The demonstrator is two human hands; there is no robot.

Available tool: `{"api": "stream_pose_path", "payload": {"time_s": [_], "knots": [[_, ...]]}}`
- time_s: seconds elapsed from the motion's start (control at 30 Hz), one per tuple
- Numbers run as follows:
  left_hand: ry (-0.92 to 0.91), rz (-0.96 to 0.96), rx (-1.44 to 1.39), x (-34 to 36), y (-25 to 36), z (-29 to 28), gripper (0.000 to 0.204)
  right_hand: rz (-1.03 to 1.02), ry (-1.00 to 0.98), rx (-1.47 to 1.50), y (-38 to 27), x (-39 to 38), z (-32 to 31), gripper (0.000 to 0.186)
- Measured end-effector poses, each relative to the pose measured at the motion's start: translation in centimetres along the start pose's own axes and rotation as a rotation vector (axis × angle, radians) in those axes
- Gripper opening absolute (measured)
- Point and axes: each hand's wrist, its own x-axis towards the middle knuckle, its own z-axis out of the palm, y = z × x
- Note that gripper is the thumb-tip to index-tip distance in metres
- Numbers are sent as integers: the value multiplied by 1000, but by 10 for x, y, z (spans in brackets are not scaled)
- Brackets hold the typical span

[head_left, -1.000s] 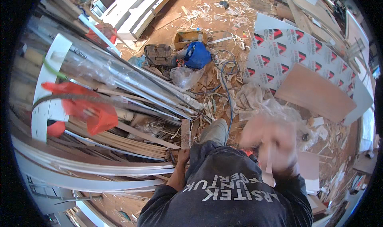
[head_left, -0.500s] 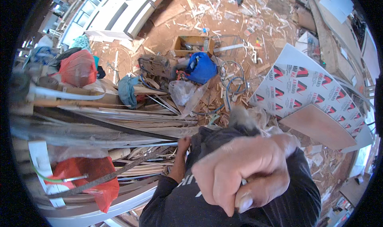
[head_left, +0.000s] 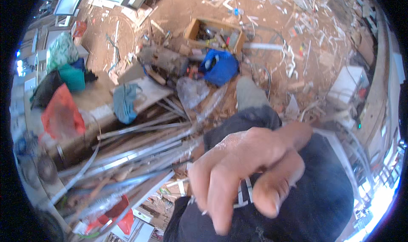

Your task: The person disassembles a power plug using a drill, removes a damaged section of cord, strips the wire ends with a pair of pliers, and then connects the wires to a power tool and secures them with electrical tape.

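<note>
My right hand (head_left: 242, 165) is large and close in front of my dark shirt (head_left: 310, 191). Its fingers bend downward, the thumb stands apart from them, and I see nothing held between. A small blurred bit of my left hand (head_left: 198, 150) shows just past the right one, beside the long strips and boards (head_left: 140, 152) stacked at my left. Most of that hand is hidden, its fingers included. My shoe (head_left: 250, 93) rests on the littered ground ahead.
Ahead lie a wooden box of tools (head_left: 214, 34), a blue bag (head_left: 220, 67), a dusty machine (head_left: 163, 61) and a clear plastic bag (head_left: 192, 91). At left are a red bag (head_left: 63, 112) and a teal cloth (head_left: 126, 102). A white box (head_left: 349, 84) stands at right; offcuts litter the ground.
The view has swung, and the printed board at right is gone from sight. My right hand's thumb and fingers have parted from a pinch. The left hand is now more covered.
</note>
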Motion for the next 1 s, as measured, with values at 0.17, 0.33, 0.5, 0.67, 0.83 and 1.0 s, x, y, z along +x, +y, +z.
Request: {"api": "stream_pose_path", "payload": {"time_s": [0.17,0.33,0.5,0.67,0.83,1.0], "knots": [[-114,-18,-81,37,95,27,41,191,126,54,-67,17,-129,59],[2,-13,-369,62,177,33,57,483,544,-70,-54,23,-272,42],[-5,-308,-216,107,188,91,88,991,859,-1437,68,-72,-536,30],[58,-502,-41,141,220,122,86,844,557,-1980,171,-127,-749,20],[84,-608,25,150,226,120,83,1042,418,-2162,231,-117,-897,22],[145,-754,25,159,221,121,86,1271,49,-2257,261,-109,-971,19]]}}
